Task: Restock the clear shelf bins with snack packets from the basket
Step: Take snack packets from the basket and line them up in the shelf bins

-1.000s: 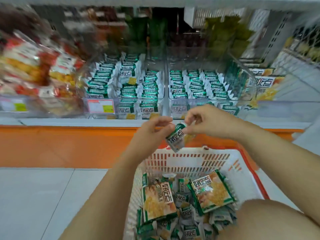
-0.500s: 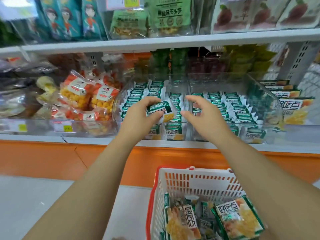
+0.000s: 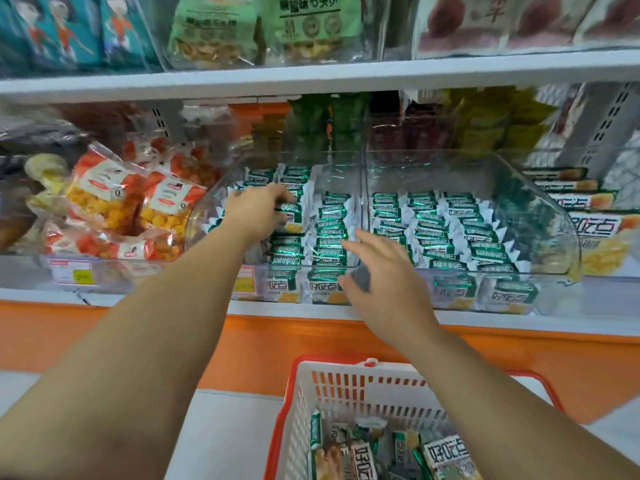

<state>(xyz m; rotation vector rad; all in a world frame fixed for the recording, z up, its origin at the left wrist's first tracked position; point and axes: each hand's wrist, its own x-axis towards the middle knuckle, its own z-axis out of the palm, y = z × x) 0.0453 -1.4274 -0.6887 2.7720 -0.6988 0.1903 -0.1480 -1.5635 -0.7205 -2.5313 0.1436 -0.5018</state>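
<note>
Reaching into the clear bin (image 3: 205, 220) now, left hand (image 3: 257, 212) pinches a green snack packet (image 3: 290, 210) onto its row; right hand (image 3: 381, 271) hovers slack, empty. Placement looks nearly finished.

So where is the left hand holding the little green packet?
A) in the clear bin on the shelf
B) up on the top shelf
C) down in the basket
A: the left hand grips the green packet among the rows inside the clear bin, well above the basket.
</note>
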